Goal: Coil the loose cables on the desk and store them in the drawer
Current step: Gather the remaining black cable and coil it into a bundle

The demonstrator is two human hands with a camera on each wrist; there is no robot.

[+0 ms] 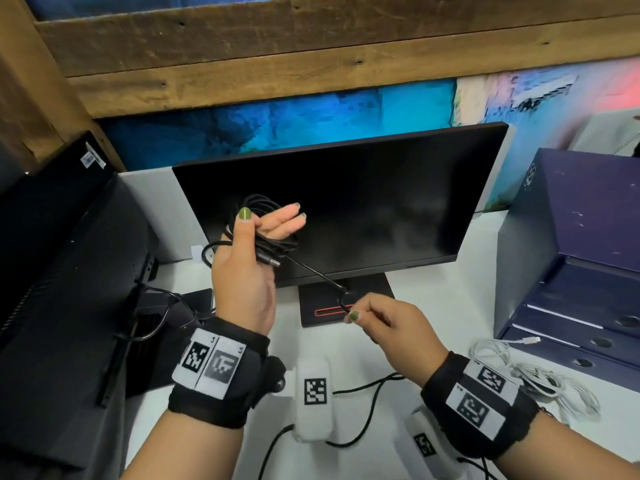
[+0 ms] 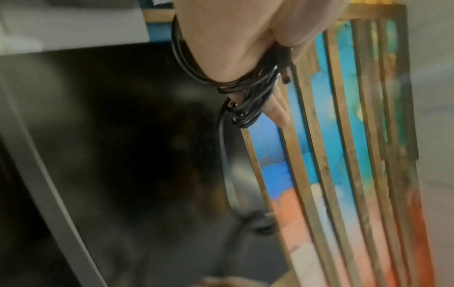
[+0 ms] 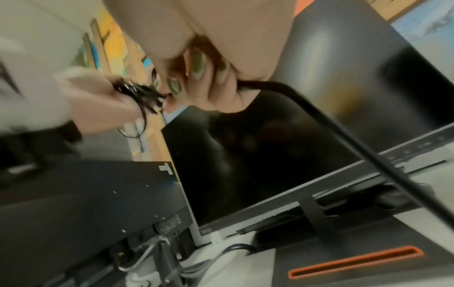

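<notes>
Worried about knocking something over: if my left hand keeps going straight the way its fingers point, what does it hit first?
Most likely the black monitor screen. The left hand, wrapped in the black cable, points its fingers up and forward at it. Depth is unclear, so the gap cannot be judged.

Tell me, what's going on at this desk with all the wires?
A person is winding a black cable into loops around their left hand, in front of a dark monitor. Their right hand pinches the free length, which trails down to the desk. A white cable lies loose on the white desk, beside a blue drawer unit.
</notes>
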